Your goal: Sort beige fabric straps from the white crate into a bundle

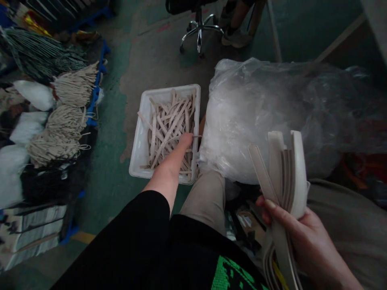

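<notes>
My left hand [178, 151] reaches down into a white plastic bin [142, 137] on the floor, filled with several loose beige strips [167, 125]. Its fingers are hidden among the strips, so I cannot see whether they grip one. My right hand [298, 231] is closed round a bundle of long beige strips [282, 173] that fan upward above my lap. My black sleeve covers the left forearm.
A large clear plastic bag [272, 108] bulges right of the bin. Bundles of cream cord [69, 104] and white sacks lie on blue racks at the left. An office chair base [199, 28] and another person's feet [236, 36] are at the top.
</notes>
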`<state>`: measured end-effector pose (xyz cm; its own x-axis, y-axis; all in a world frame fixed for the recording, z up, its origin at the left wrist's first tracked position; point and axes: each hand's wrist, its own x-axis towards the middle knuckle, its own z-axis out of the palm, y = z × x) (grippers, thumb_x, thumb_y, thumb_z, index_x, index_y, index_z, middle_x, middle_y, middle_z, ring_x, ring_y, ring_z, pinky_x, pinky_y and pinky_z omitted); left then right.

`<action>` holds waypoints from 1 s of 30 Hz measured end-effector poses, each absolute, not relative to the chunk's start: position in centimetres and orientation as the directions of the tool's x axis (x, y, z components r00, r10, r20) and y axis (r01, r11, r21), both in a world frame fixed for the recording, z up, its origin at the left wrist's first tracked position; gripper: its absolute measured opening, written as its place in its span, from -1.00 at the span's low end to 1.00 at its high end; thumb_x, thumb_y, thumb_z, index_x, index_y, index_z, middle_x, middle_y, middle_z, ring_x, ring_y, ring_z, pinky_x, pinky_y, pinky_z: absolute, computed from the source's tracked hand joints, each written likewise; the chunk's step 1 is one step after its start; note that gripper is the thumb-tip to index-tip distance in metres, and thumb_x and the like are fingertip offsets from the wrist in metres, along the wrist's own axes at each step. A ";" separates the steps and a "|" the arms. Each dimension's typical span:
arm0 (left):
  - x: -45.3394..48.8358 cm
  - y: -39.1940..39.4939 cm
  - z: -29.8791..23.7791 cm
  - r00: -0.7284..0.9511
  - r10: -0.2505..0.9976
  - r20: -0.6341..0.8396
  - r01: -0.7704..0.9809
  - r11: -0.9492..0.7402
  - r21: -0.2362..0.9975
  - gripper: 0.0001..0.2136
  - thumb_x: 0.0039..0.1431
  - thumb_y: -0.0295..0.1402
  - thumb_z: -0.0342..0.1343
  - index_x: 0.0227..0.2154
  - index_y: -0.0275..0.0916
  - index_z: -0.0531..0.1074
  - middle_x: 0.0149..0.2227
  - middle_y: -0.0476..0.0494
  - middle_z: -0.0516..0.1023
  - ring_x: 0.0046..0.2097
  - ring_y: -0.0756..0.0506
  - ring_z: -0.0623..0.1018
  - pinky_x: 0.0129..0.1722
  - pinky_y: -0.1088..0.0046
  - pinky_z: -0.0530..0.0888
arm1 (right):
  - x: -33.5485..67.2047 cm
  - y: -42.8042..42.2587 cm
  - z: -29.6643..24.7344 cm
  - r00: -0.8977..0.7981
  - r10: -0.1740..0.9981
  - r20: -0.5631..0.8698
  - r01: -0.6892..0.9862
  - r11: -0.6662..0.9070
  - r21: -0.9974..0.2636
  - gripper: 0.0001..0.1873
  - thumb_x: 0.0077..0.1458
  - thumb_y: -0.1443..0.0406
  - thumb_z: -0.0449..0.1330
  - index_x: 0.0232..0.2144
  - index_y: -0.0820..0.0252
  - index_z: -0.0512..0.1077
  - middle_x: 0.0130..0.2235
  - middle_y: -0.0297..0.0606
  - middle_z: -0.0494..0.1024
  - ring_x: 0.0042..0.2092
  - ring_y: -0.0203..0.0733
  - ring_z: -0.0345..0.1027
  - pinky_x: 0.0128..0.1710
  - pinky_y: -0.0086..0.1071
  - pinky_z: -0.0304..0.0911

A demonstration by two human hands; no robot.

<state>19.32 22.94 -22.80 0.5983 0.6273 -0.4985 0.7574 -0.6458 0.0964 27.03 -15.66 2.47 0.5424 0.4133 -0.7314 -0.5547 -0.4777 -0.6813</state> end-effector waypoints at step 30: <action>11.3 10.5 -15.7 0.662 0.499 -0.559 0.749 -0.474 0.463 -0.64 0.35 -0.28 0.00 -0.45 -0.31 0.61 -0.49 -0.03 0.58 -0.37 -0.05 0.57 -0.26 0.47 0.42 | 26.4 -14.4 1.8 0.522 0.510 -0.684 -0.510 -0.456 -0.729 -0.50 -0.31 0.00 0.44 -0.45 0.29 0.52 -0.63 -0.31 0.43 -0.63 -0.33 0.18 -0.69 -0.44 0.04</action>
